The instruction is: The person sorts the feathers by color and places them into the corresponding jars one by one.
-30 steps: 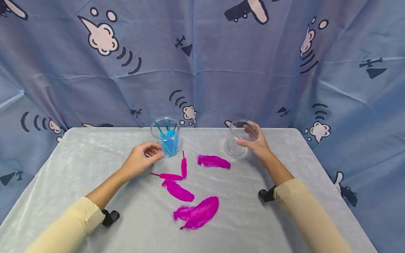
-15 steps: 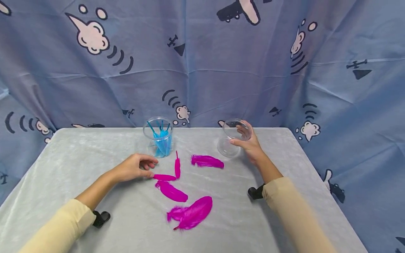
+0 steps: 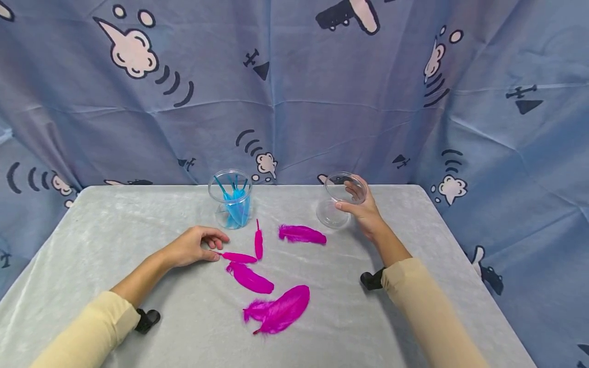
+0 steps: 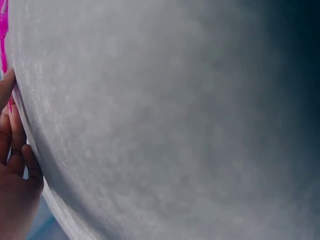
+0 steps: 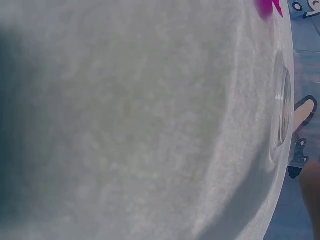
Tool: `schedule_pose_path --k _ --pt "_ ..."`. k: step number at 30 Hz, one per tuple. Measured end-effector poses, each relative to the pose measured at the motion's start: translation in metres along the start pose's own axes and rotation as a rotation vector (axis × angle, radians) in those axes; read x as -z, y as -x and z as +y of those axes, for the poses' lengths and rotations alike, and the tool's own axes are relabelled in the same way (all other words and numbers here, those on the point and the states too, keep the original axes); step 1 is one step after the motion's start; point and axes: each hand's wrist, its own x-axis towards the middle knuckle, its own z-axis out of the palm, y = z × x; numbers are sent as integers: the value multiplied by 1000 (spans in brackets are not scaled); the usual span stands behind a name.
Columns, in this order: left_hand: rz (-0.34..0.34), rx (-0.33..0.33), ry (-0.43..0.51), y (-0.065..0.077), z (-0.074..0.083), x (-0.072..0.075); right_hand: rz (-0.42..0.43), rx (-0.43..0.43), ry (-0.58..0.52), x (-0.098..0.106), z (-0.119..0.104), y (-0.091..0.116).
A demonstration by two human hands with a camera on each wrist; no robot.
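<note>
In the head view my left hand is low over the cloth, its thumb at the quill end of a slim magenta feather. A gap shows between that thumb and the bent fingers; the left wrist view has the thin quill running between them. My right hand grips a clear plastic cup from its right side, thumb in front and fingers behind. No feather is inside this cup. To the left stands a second clear cup holding several blue feathers, quills up.
More magenta feathers lie on the grey cloth-covered table: an upright slim one, one near the right cup, one lower, and a fluffy overlapping group nearest me. A blue patterned curtain hangs behind.
My left hand has come down from beside the blue-feather cup to the slim feather's quill. My right hand still holds its cup. The view has shifted slightly.
</note>
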Motion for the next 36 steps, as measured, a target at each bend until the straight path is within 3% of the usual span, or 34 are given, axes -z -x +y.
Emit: schedule_pose_path --k 10,26,31,36 --pt "19 -15 52 1 3 0 4 11 -34 -2 1 -1" --pt "64 -36 53 -1 12 0 13 -6 0 -2 -2 -1" --pt "64 -60 46 -7 25 -4 11 -13 -9 -2 -1 -1" --pt "113 -97 81 -17 51 -11 12 -23 -14 -1 -1 1"
